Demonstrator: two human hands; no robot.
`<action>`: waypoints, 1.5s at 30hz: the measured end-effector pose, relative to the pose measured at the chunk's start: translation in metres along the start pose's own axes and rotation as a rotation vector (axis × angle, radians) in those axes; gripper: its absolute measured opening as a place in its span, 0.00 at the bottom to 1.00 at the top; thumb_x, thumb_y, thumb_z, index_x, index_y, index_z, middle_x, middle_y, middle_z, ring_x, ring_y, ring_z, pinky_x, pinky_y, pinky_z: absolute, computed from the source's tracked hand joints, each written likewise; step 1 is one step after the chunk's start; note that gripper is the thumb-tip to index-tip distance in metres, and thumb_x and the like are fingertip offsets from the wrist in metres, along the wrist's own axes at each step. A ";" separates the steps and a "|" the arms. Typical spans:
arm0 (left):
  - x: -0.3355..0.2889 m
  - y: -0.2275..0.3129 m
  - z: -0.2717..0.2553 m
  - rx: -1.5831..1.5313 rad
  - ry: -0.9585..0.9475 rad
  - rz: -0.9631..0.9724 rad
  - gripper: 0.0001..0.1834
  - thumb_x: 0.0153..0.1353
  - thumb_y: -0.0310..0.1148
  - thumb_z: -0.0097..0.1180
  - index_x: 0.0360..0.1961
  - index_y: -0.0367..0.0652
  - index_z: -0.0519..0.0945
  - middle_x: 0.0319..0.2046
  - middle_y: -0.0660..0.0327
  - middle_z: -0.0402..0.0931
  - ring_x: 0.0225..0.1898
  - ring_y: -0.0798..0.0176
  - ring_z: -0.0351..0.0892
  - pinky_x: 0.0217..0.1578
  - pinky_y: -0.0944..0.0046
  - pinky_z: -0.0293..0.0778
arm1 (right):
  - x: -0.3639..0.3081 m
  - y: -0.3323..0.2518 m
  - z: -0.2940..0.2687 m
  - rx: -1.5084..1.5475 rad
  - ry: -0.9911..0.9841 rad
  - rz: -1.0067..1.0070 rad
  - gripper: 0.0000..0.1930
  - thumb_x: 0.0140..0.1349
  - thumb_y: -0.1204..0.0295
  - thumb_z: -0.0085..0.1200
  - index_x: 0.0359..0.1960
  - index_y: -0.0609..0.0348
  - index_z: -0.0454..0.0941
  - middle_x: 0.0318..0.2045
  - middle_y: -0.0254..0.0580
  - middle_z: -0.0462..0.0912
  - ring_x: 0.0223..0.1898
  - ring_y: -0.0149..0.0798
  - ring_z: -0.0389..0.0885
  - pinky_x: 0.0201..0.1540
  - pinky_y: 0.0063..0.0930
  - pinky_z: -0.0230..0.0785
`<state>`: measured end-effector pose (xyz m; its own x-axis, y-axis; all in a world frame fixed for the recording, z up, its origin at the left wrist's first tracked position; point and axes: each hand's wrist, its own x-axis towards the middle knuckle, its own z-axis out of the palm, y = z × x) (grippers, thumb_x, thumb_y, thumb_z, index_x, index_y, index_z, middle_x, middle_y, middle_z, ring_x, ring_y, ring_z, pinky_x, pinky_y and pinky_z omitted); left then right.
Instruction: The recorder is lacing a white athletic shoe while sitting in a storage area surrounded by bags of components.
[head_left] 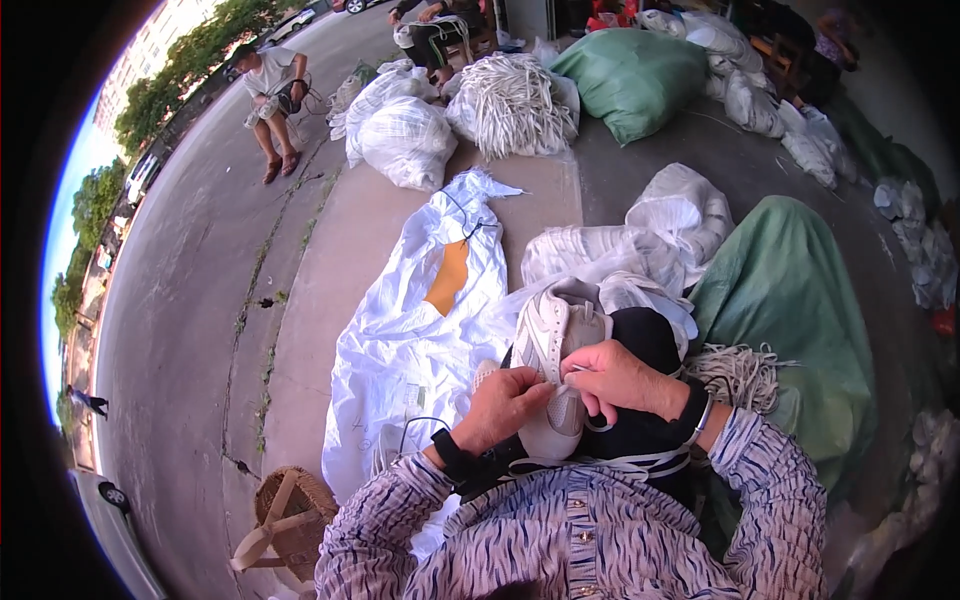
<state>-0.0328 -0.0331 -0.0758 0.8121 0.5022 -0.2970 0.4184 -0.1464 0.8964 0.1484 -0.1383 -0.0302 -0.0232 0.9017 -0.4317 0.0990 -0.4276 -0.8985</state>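
Note:
A pale beige and white sneaker (541, 335) rests on my dark-trousered lap, toe toward me. My left hand (503, 408) is closed, thumb and forefinger pinched against the eyelet area; what sits between the fingertips is hidden. My right hand (628, 380) pinches a thin white shoelace beside the same eyelets, other fingers curled. The two sets of fingertips are close together over the shoe's front. Loose white laces (625, 464) lie across my lap, below the sneaker. To the right of my right wrist is a bundle of white laces (742, 374).
White plastic sacking (375, 370) spreads ahead and left, with a brown patch. A green sack (790, 300) stands at right; white bags (675, 215) lie ahead. Farther off are a lace heap (515, 105), another green sack (632, 82) and seated people. A woven basket (295, 510) sits lower left.

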 end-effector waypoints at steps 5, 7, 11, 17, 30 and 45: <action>0.002 0.025 0.021 0.555 0.227 0.283 0.12 0.55 0.38 0.52 0.26 0.39 0.76 0.23 0.53 0.77 0.26 0.49 0.77 0.28 0.54 0.71 | -0.005 0.021 0.000 0.019 0.043 -0.084 0.13 0.62 0.75 0.45 0.46 0.70 0.75 0.18 0.40 0.78 0.12 0.26 0.72 0.15 0.17 0.64; 0.007 0.025 0.028 0.598 0.213 0.323 0.12 0.56 0.38 0.51 0.27 0.39 0.76 0.25 0.51 0.77 0.28 0.45 0.77 0.30 0.52 0.71 | -0.011 0.020 -0.001 -0.005 0.037 -0.084 0.14 0.62 0.76 0.45 0.46 0.70 0.75 0.19 0.41 0.79 0.12 0.26 0.73 0.15 0.17 0.63; 0.003 0.013 0.014 0.366 0.099 0.281 0.13 0.59 0.38 0.50 0.29 0.38 0.77 0.26 0.48 0.77 0.30 0.44 0.77 0.31 0.52 0.72 | -0.015 0.015 -0.002 0.017 0.058 -0.048 0.14 0.63 0.73 0.44 0.44 0.71 0.75 0.19 0.46 0.80 0.11 0.28 0.73 0.12 0.14 0.58; 0.001 0.012 0.012 0.261 0.084 0.297 0.13 0.57 0.37 0.48 0.28 0.39 0.79 0.26 0.47 0.78 0.32 0.45 0.78 0.34 0.53 0.73 | -0.001 0.014 0.002 0.272 0.078 0.055 0.12 0.63 0.72 0.45 0.41 0.70 0.74 0.17 0.46 0.79 0.08 0.30 0.72 0.08 0.14 0.55; 0.027 0.060 -0.019 1.076 -0.148 0.683 0.16 0.55 0.38 0.54 0.39 0.44 0.66 0.22 0.59 0.75 0.26 0.53 0.80 0.23 0.56 0.71 | -0.012 0.002 0.017 -0.090 0.166 -0.046 0.11 0.63 0.72 0.45 0.41 0.64 0.78 0.14 0.36 0.75 0.09 0.24 0.68 0.12 0.18 0.60; 0.035 0.064 -0.026 0.870 -0.393 0.621 0.13 0.53 0.32 0.55 0.41 0.45 0.73 0.27 0.54 0.78 0.31 0.47 0.80 0.31 0.52 0.74 | -0.008 0.021 0.015 -0.685 0.338 -0.256 0.11 0.61 0.68 0.47 0.42 0.50 0.78 0.23 0.45 0.79 0.25 0.44 0.79 0.30 0.35 0.71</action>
<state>0.0113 -0.0023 -0.0204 0.9845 -0.1430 -0.1020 -0.0847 -0.8952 0.4376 0.1360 -0.1553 -0.0465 0.1637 0.9838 -0.0734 0.7221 -0.1701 -0.6705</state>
